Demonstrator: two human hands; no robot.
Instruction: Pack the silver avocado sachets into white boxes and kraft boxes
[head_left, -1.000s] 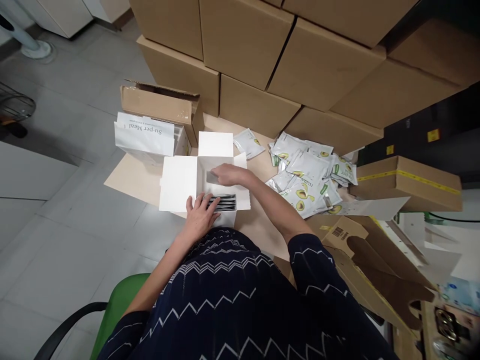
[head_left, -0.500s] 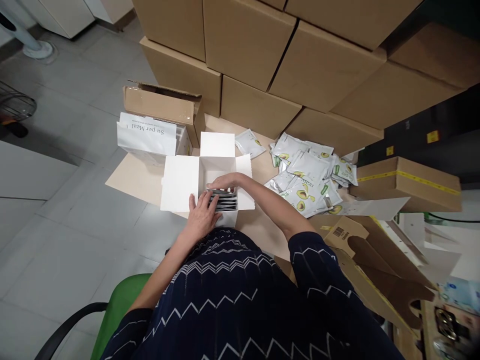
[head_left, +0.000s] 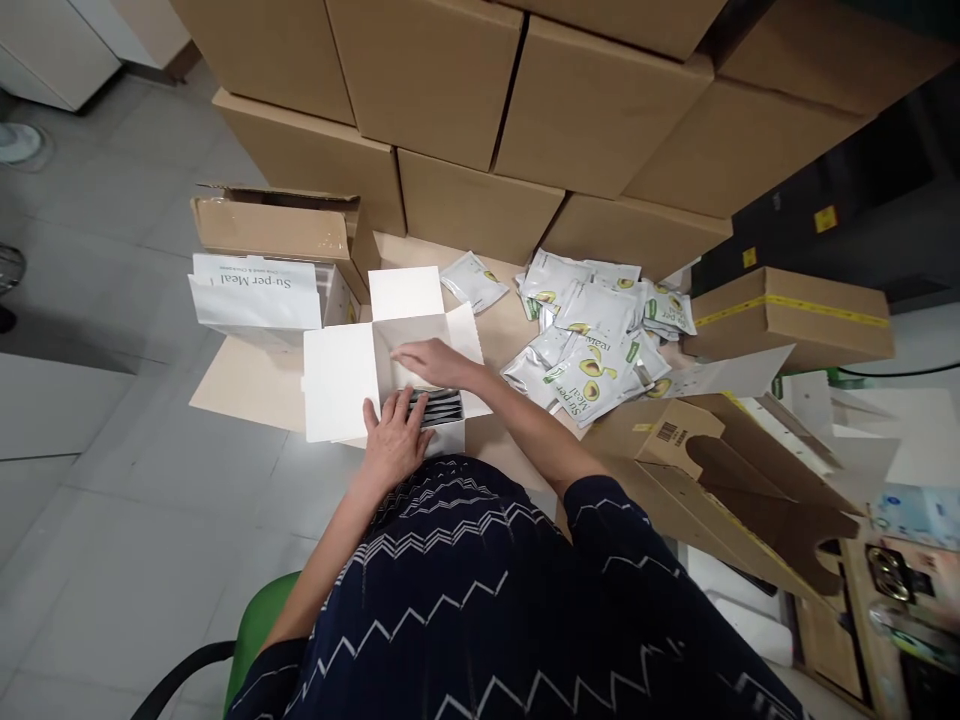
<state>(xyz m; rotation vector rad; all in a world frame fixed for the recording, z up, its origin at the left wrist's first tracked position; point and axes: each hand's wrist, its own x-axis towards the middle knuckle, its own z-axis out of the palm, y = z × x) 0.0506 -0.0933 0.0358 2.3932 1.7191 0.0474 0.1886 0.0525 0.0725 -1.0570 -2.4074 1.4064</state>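
An open white carton [head_left: 339, 385] stands in front of me with its flaps folded out. A row of silvery sachets [head_left: 444, 407] is on edge in its near half. My left hand [head_left: 395, 438] lies over the carton's near left edge, fingers spread, their tips touching the sachets. My right hand [head_left: 433, 362] reaches into the carton just beyond the row, fingers stretched out and nothing visible in them. Its palm side is hidden. To the right lies a heap of white sachets [head_left: 592, 335] printed with avocados, with one single sachet [head_left: 474, 281] apart from it.
Stacked brown cartons [head_left: 480, 205] wall off the table's back. At left stand a white printed box [head_left: 259, 300] and an open brown box [head_left: 270, 225]. A taped carton [head_left: 810, 315] and an open cardboard box [head_left: 750, 490] are at right. A green chair [head_left: 262, 620] is behind me.
My right hand has drawn off the sachet row toward the carton's far side, its fingers straighter. The left hand stays at the near left edge. The whole view has shifted a little.
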